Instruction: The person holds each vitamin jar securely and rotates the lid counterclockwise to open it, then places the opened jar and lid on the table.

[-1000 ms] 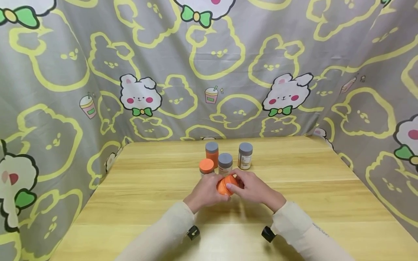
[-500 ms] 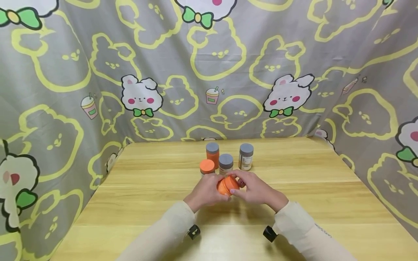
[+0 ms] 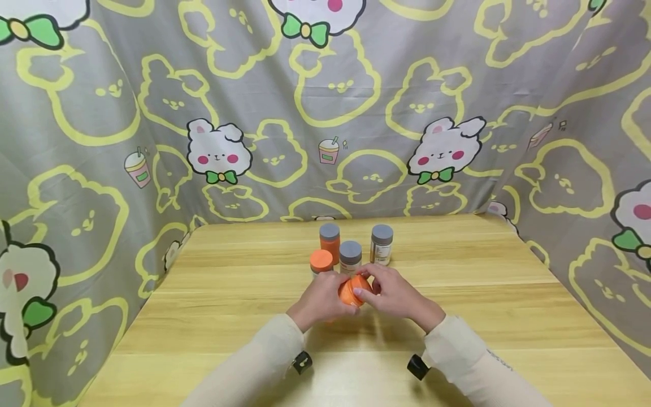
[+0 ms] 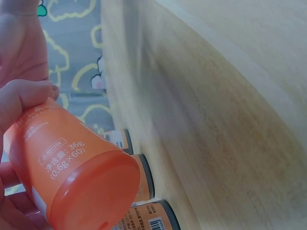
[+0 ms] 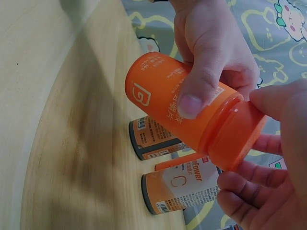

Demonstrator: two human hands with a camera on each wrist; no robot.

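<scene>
An orange pill bottle (image 5: 160, 93) with white print is held tilted above the table. My left hand (image 3: 319, 299) grips its body, the thumb lying along the side in the right wrist view. At the bottle's other end, the fingers and thumb of my right hand (image 3: 399, 291) pinch the orange screw cap (image 5: 237, 136). The cap sits at the neck, with a ridged ring showing beside it. In the left wrist view the bottle's smooth base (image 4: 98, 191) faces the camera. That view hides the cap.
Just beyond my hands stand a jar with an orange lid (image 3: 321, 260), a grey-lidded jar (image 3: 350, 253) and an orange jar with a grey lid (image 3: 329, 240). Another grey-lidded jar (image 3: 381, 244) stands farther right. A patterned curtain (image 3: 325, 113) hangs behind the wooden table (image 3: 229, 265).
My right fingers and thumb shift slightly round the cap, while my left hand keeps its hold on the bottle. The standing jars have not moved.
</scene>
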